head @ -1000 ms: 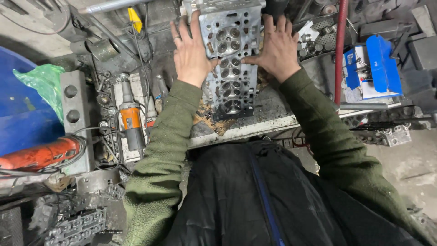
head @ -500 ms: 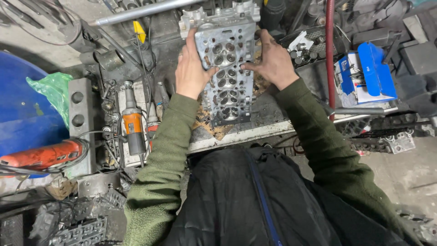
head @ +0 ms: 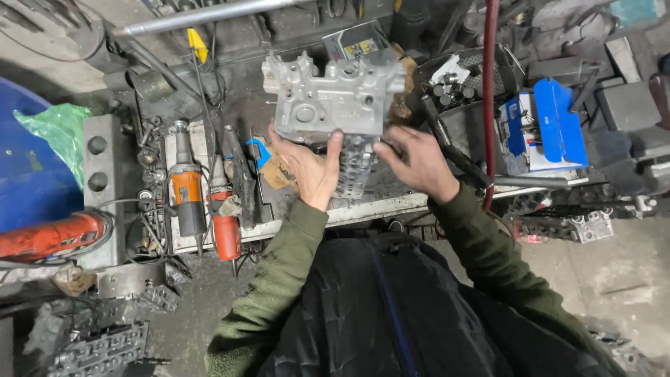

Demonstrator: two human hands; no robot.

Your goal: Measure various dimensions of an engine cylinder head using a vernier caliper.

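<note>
Aluminium cylinder head (head: 335, 115), grey, tipped up on end over the workbench (head: 391, 206), end face toward the camera, lower part running down between the hands. Left hand (head: 310, 167) under the lower left corner, palm up, fingers spread and curled against the casting, thumb laid on its face. Right hand (head: 415, 164) at the lower right edge, fingers half closed along the side; firmness of grip there not clear. Metal tray (head: 481, 66) behind and to the right, holding small dark cylindrical parts and a white rag. Blue plastic case (head: 551, 126) further right, open, white papers inside. Red hose (head: 488, 91) hanging upright just right of the right hand, crossing in front of tray and case. Two orange power tools (head: 202, 195) lying left of the left hand amid cables. Blue barrel (head: 24, 181) with green plastic bag (head: 59, 129) at far left. Steel bar (head: 209, 14) along the top.
</note>
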